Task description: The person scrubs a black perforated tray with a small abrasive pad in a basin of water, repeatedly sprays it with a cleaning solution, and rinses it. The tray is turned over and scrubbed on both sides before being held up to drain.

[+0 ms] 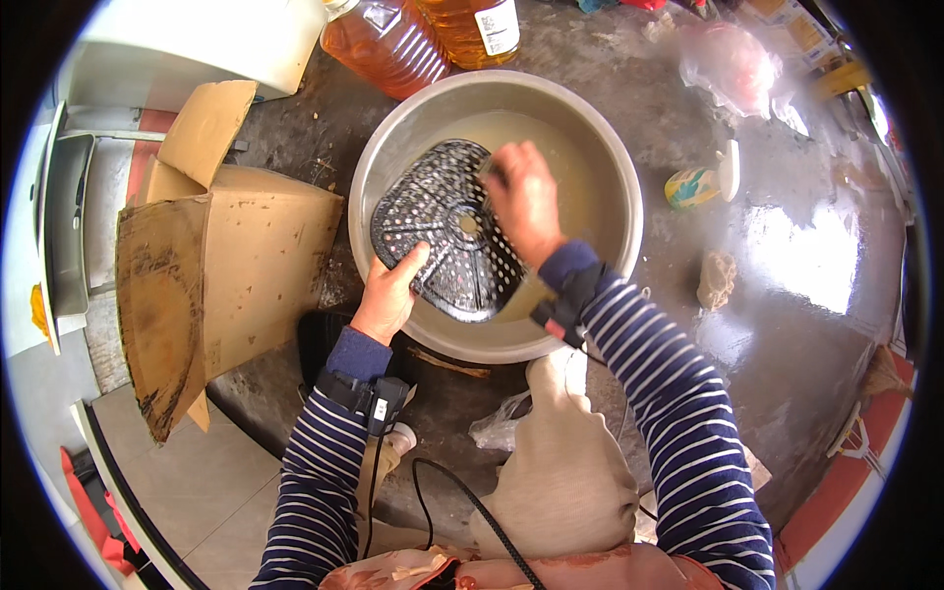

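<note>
A black perforated plate with a round hole in its middle is tilted over a large metal basin. Cloudy water lies in the basin. My left hand grips the plate's near-left edge, thumb on top. On the plate's right part, my right hand is curled around a small dark object, too blurred to name surely. Wet glints cover the plate's face, and my right hand hides part of its right side.
An open cardboard box stands left of the basin. Beyond the rim are two large plastic bottles of amber liquid, one nearer and one labelled. To the right, a spray bottle lies on the wet floor. A black cable crosses my lap.
</note>
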